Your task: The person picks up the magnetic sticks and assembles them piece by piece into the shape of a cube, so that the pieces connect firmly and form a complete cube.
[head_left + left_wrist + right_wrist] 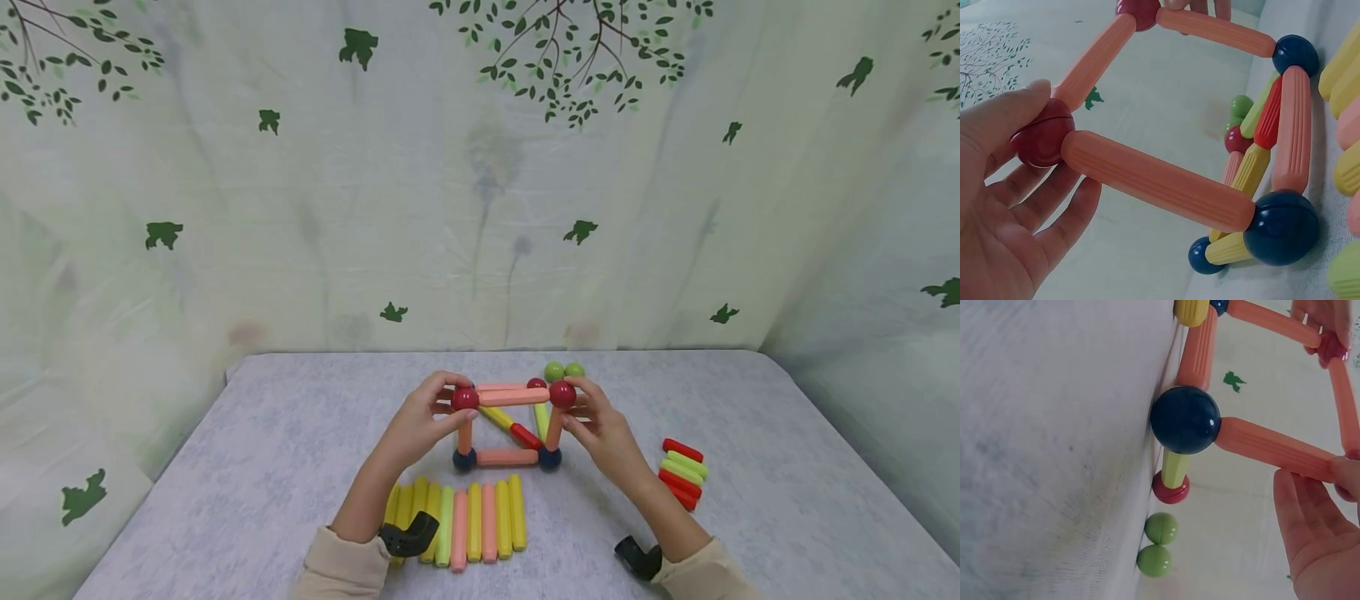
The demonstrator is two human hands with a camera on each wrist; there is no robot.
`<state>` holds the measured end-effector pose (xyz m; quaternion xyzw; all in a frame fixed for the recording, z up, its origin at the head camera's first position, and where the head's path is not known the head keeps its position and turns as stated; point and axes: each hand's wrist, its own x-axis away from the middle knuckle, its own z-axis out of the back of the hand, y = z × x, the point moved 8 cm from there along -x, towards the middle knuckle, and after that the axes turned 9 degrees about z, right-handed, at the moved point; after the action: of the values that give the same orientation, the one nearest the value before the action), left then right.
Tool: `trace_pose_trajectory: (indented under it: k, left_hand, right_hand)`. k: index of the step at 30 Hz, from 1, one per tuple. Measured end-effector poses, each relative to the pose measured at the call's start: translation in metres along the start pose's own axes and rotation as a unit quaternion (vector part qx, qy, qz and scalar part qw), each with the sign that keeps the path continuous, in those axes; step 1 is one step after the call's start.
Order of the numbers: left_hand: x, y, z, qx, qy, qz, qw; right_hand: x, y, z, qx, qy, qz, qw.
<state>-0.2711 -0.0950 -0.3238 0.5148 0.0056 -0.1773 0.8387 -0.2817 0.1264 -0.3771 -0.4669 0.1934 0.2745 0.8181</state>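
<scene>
An upright square of salmon-pink magnetic sticks point(513, 398) faces me on the table. Red balls join its top corners and dark blue balls point(550, 458) the bottom ones. My left hand point(422, 423) pinches the top left red ball point(1044, 134) between thumb and fingers. The top right red ball point(562, 394) is held by my right hand point(606, 435), its thumb and fingers at the top of the upright stick point(1272, 445). Behind the square, yellow and red sticks point(525, 437), a lime stick point(542, 420) and another red ball point(536, 384) show, partly hidden.
A row of yellow, pink and lime sticks point(474, 523) lies in front of the square, its left end partly behind my left wrist. Red and lime short sticks point(682, 473) lie to the right. Two green balls point(554, 372) sit near the table's point(300, 417) back edge.
</scene>
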Motion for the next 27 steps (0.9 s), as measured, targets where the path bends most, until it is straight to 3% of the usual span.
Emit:
trace_pose_trajectory:
  k: [7,11,15,18,21,24,27]
  left_hand:
    - [0.000,-0.007,0.005,0.026,0.007,0.024,0.9994]
    - [-0.006,-0.025,0.003,0.033,-0.008,0.028,0.9990]
    - [-0.005,-0.042,0.007,0.011,-0.014,0.031,0.9993]
    - [0.006,-0.052,0.017,-0.032,-0.003,0.052,0.9981]
    - [0.025,-0.067,0.029,-0.079,0.007,0.096,0.9922]
    - [0.046,-0.086,0.036,-0.121,0.005,0.154,0.9806]
    - [0.065,-0.106,0.034,-0.142,-0.021,0.206,0.9679]
  right_hand:
    - [-0.002,-0.004,-0.005,0.000,-0.016,0.000,1.000]
    - [-0.001,-0.004,-0.001,0.016,-0.024,-0.008,1.000]
    - [0.005,-0.006,0.016,0.049,-0.028,-0.010,0.998]
    - [0.017,-0.006,0.037,0.082,-0.042,-0.015,0.996]
    - [0.036,0.001,0.056,0.121,-0.078,-0.047,0.988]
    - [0.058,0.016,0.068,0.151,-0.131,-0.098,0.975]
    - [0.076,0.031,0.075,0.164,-0.172,-0.136,0.962]
